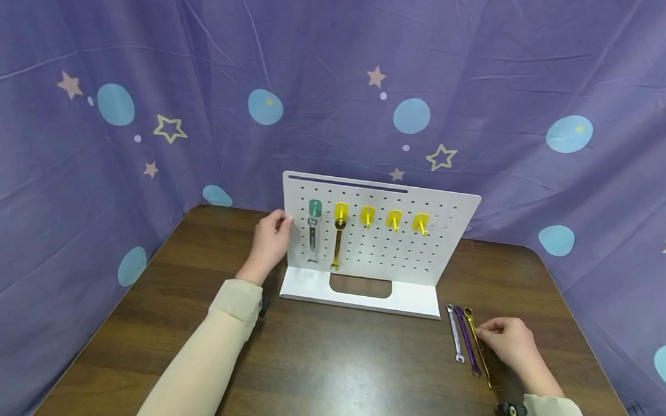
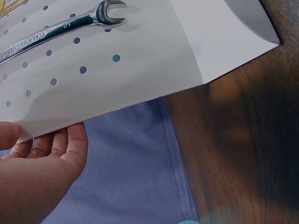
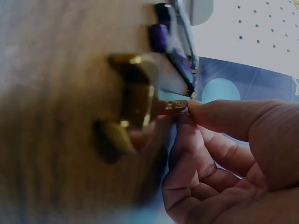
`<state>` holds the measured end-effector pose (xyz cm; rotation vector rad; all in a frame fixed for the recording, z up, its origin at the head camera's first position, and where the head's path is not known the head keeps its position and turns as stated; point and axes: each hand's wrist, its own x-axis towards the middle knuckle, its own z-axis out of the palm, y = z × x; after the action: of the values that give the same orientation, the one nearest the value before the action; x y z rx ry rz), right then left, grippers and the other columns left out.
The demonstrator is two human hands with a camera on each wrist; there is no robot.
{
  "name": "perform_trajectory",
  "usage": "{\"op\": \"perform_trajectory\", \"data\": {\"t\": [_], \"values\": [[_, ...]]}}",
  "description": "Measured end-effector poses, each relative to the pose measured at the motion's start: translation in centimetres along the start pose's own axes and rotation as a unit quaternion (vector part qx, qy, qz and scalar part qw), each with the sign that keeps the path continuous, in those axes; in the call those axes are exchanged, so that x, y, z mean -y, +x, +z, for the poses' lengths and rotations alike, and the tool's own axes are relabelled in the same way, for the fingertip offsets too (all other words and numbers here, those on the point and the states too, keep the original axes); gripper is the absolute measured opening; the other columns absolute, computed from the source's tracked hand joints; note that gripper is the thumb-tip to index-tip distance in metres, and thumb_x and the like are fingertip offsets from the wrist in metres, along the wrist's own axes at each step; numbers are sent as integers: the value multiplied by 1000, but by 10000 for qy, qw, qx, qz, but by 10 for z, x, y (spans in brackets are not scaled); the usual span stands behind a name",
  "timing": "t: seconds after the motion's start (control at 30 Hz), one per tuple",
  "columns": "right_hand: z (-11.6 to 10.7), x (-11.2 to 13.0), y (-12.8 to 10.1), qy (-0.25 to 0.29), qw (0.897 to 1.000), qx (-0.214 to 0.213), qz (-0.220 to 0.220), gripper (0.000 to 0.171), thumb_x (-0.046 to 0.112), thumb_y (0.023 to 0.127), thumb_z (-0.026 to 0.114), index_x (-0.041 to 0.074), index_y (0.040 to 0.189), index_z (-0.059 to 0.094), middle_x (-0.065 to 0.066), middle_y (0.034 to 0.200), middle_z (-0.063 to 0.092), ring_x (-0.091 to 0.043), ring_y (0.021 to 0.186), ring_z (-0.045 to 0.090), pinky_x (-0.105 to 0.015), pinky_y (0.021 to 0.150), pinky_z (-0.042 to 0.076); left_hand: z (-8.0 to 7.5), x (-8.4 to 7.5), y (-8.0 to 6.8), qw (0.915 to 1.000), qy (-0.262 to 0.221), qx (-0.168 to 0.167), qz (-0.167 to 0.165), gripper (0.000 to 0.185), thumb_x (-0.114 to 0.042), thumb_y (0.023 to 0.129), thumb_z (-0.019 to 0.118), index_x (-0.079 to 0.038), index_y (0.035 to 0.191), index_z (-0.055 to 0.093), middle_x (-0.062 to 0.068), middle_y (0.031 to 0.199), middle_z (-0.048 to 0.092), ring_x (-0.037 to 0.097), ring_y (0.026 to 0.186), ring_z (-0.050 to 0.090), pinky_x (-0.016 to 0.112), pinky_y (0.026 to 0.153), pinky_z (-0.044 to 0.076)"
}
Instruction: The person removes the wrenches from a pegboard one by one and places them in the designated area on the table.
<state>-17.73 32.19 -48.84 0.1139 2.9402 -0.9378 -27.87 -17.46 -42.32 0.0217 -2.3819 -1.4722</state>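
Observation:
The left hand (image 1: 271, 239) grips the left edge of a white pegboard (image 1: 361, 187), thumb in front and fingers behind, as the left wrist view shows. On the right, the right hand (image 1: 510, 346) pinches a gold combination wrench (image 1: 479, 348) by its shaft between thumb and fingers. In the right wrist view, that wrench's open end (image 3: 138, 98) looms blurred near the camera. Beside it on the table lie a purple wrench (image 1: 468, 341) and a silver wrench (image 1: 455, 335). On the board hang another silver wrench (image 1: 312, 235) and another gold one (image 1: 338, 245).
The silver wrench hangs from a green hook (image 1: 315, 206), the gold one from a yellow hook (image 1: 341, 209). Several more yellow hooks (image 1: 367, 215) stick out to the right, bare. The board's base (image 1: 308, 283) stands on a brown wooden table (image 1: 306, 354) before a purple curtain (image 1: 338, 61).

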Motion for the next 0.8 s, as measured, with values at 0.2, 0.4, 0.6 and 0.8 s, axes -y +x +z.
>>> {"op": "perform_trajectory", "data": {"t": [0.2, 0.4, 0.6, 0.8], "values": [[-2, 1, -1, -84, 9999, -58, 58, 15, 16, 91, 74, 2, 87, 75, -3, 78, 71, -17, 68, 59, -39, 64, 46, 1, 1, 0, 10000, -4, 43, -3, 20, -13, 107, 53, 4, 104, 63, 22, 106, 68, 31, 95, 62, 44, 81, 51], [-8, 5, -2, -68, 9984, -559, -68, 20, 21, 94, 73, 1, 90, 75, -4, 78, 71, -18, 69, 59, -39, 64, 45, 0, 1, 1, 10000, -27, -4, 53, 20, -12, 107, 53, 4, 103, 63, 22, 105, 68, 31, 95, 62, 45, 81, 51], [-10, 18, -4, 223, 9922, -1189, -287, 23, 22, 97, 69, -1, 98, 76, -6, 83, 71, -19, 73, 60, -35, 62, 46, -1, 1, 1, 10000, -13, -22, 27, 21, -14, 107, 53, 4, 102, 63, 21, 104, 68, 30, 93, 62, 44, 80, 51], [-6, 31, -6, 653, 9885, -1314, -371, 24, 24, 99, 69, 1, 104, 76, -9, 91, 73, -14, 78, 61, -25, 61, 47, 0, 1, 1, 10000, 10, -5, 30, 21, -15, 107, 53, 3, 101, 63, 21, 104, 68, 30, 93, 61, 44, 80, 51]]}}
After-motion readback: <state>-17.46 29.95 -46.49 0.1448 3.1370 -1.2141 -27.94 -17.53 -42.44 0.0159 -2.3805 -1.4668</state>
